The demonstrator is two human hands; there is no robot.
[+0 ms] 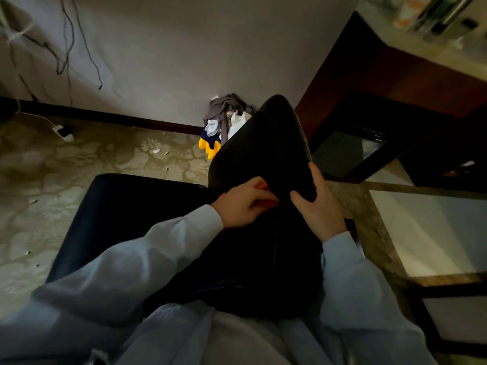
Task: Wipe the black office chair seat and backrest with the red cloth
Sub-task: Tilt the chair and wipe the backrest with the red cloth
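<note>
Black office chair (126,222) stands on a patterned floor (79,164), just beside a dark wooden table (390,72). The left hand (243,205) is curled around the red cloth (263,186), of which only slivers show between the fingers, and presses it where the seat meets the backrest (263,148). The right hand (319,206) grips the backrest's edge, thumb on the front face and fingers wrapped behind. A heap of clothing (224,119) lies in the wall corner beyond the chair.
</note>
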